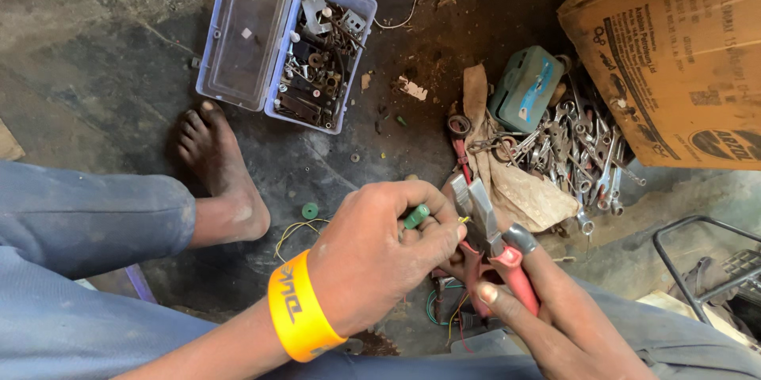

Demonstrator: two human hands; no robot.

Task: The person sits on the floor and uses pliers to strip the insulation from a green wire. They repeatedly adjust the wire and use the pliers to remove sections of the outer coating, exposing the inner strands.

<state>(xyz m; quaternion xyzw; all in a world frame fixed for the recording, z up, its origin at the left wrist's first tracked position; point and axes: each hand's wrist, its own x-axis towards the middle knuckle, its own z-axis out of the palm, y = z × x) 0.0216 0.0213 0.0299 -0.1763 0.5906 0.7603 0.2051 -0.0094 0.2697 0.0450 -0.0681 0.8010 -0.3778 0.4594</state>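
Gripping red-handled pliers [493,247], his right hand [555,309] was clenched on them; left hand [372,261] fingers [428,225] pinched a green-sleeved wire [415,217] just beside the jaws. Thin, floppy stuff, I'd hold it close to the tip.

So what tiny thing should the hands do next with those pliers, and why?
Probably squeeze the red-handled pliers gently: the right hand grips their handles, their jaws sit at the thin wire end that the left hand pinches beside a green piece.

floor [95,47]: dark, dirty concrete | cardboard box [674,55] top rt | clear parts case [261,39] open | daylight
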